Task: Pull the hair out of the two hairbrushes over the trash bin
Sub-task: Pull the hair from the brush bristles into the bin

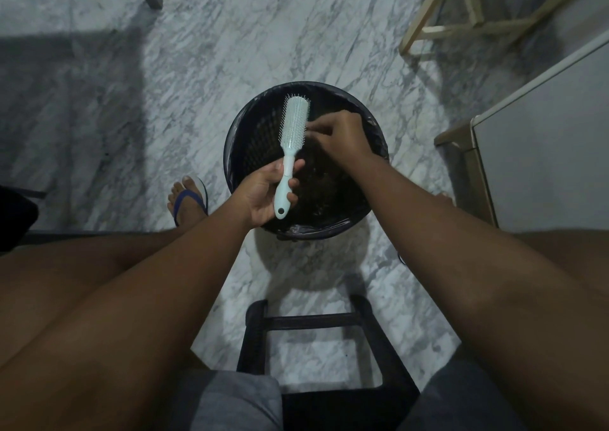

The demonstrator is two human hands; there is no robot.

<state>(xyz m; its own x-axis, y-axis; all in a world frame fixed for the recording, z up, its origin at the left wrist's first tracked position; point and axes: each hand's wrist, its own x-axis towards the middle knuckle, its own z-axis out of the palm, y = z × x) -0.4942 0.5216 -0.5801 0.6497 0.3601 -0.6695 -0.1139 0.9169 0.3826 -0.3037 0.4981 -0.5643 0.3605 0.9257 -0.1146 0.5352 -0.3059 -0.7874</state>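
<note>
Above the trash bin [255,134], left fingers [292,196] grip hairbrush [294,122], right fingers [317,131] pinch its edge.

Open bin [244,153] beneath; stool [438,18] far-right.

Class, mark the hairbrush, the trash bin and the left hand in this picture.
hairbrush [294,124], head view, on the bristled head.
trash bin [250,134], head view, on the inner left wall.
left hand [263,196], head view, on the palm.
</note>
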